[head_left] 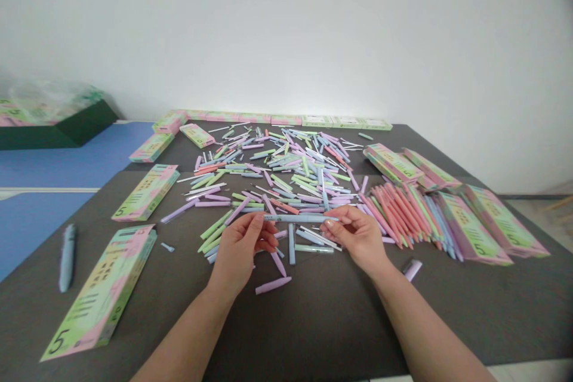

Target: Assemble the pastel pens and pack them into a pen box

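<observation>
A light blue pen is held level between my two hands, above a large heap of loose pen parts. My left hand pinches its left end between thumb and fingers. At the other end, the thumb and fingers of my right hand close on the tip. Below the pen lie purple, green and blue barrels, white refills and a separate purple barrel. To the right of my right hand, a row of assembled-looking coral pens sits with some green, blue and purple ones.
Printed pastel boxes stand at the left, along the back edge and at the right. A thick blue pen lies far left. Near the right forearm is a purple cap. A dark green bin rests on a blue table.
</observation>
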The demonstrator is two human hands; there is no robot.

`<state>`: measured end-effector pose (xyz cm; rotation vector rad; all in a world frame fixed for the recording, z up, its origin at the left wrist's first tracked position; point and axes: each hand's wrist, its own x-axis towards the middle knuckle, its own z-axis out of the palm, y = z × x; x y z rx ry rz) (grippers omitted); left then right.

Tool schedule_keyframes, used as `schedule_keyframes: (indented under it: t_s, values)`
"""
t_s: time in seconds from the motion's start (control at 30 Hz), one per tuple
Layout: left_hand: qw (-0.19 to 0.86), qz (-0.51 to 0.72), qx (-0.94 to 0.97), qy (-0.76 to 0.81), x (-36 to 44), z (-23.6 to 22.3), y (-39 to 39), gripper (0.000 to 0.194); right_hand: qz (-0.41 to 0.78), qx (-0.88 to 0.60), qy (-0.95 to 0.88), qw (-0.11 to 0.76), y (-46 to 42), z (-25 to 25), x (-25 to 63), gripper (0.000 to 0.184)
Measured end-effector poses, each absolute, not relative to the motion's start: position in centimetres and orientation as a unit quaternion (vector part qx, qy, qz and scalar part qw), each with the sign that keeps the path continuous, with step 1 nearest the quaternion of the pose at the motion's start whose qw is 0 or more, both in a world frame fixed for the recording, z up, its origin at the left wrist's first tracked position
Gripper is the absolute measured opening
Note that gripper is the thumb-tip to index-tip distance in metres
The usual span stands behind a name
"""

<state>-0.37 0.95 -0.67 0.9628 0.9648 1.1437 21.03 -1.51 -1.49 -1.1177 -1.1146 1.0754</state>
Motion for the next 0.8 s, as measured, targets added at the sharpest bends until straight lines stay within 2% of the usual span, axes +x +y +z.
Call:
schedule_keyframes:
  t_s: [0.47,0.8]
  values:
    - [0.540,0.508,0.496,0.451,-0.31,-0.60,0.63,0.024,0.506,-0.475,-0.446,0.565,-1.05,-2.08,21.16,0.025]
    - [0.585,0.507,0.455,0.441,-0.44,-1.00,1.01,0.027,0.479,-0.481,-0.465,0.568,-1.28,-1.58,21.01,0.028]
